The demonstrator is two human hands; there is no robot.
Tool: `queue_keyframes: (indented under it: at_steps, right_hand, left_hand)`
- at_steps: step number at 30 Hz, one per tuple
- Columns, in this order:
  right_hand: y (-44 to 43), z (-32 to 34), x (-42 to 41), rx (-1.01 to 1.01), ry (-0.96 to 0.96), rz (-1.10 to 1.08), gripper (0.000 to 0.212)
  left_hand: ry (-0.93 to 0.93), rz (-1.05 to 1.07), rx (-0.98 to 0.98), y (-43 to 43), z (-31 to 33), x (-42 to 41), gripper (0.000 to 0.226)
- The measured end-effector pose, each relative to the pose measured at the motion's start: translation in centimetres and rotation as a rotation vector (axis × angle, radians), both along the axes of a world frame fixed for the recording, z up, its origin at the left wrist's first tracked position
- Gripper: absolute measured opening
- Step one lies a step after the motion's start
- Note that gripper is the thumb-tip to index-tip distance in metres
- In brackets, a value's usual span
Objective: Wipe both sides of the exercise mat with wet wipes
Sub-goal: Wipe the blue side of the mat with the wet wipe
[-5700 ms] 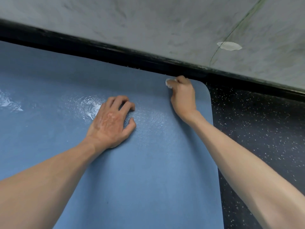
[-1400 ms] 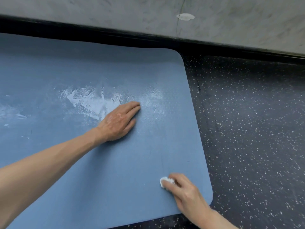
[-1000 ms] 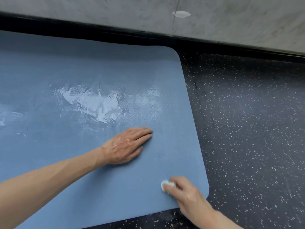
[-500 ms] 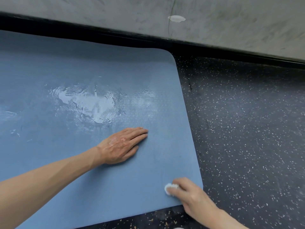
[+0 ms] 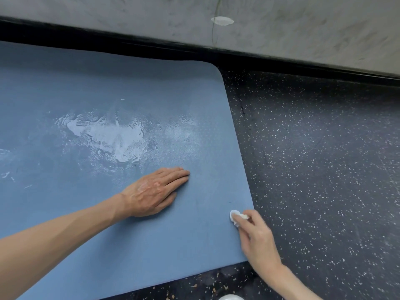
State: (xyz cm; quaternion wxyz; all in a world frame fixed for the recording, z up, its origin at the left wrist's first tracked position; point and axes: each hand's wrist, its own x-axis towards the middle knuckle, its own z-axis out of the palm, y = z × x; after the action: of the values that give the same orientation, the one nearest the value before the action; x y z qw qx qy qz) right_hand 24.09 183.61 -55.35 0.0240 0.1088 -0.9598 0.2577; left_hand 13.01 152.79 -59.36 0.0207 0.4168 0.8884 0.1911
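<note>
Blue in colour, the exercise mat is seen from the head camera spread flat on a dark speckled floor, filling the left and middle of the view. Its far edge is laid close along a black skirting strip at the foot of a grey streaked wall, and its rounded far right corner is visible just short of that strip.

A shiny wet patch is spread across the middle of the mat, and smaller wet marks are seen toward the left edge of the view.

The left hand is laid palm down on the mat, just nearer than the wet patch. Its fingers are held straight and close together, pointing right, and nothing is held by it.

The right hand is placed at the right edge of the mat, close to the near right corner. Its fingers are curled and clamped on a small bunched white wet wipe, which is pressed against the mat just inside the edge.

A pale oval mark is seen on the wall, crossed by a thin line. A pale rounded object is cut off by the near edge of the view; what it is cannot be told.
</note>
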Motion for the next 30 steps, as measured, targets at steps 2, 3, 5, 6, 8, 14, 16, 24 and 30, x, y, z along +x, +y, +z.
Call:
queue_keyframes:
  at_steps: [2,3,5,6,8,14,16,24,30]
  right_hand:
    - [-1.5,0.1,2.6,-0.036,-0.05,0.062,0.017]
    - [-2.0,0.1,3.8,-0.043,-0.074,0.13,0.016]
    - [-1.6,0.0,4.3,-0.035,-0.101,0.195,0.018]
    - [-1.0,0.0,3.8,-0.029,-0.085,0.153,0.019]
    - [0.2,-0.1,2.7,-0.037,-0.01,-0.026,0.019]
    - [-2.1,-0.8,6.0,-0.076,-0.047,-0.02,0.027]
    - [-1.1,-0.5,5.0,-0.074,-0.03,-0.012,0.028]
    - [-2.8,-0.7,5.0,-0.062,-0.02,-0.018,0.025]
    - [-0.3,0.0,-2.0,-0.027,0.054,-0.307,0.017]
  left_hand:
    - [0.002,0.0,0.001,0.1,-0.1,0.2,0.049]
    - [0.001,0.002,0.001,0.2,-0.2,0.3,0.049]
    - [0.002,0.004,-0.003,0.2,-0.2,0.3,0.049]
    - [0.003,0.006,-0.005,0.1,-0.2,0.3,0.049]
    - [0.002,0.004,-0.007,0.1,-0.2,0.2,0.049]
    - [0.016,0.004,0.002,0.8,0.2,0.4,0.048]
    - [0.013,-0.003,0.007,1.2,0.2,0.5,0.048]
    - [-0.001,0.023,0.002,1.7,-0.2,0.5,0.047]
    - [-0.011,0.044,0.017,1.9,0.2,0.7,0.046]
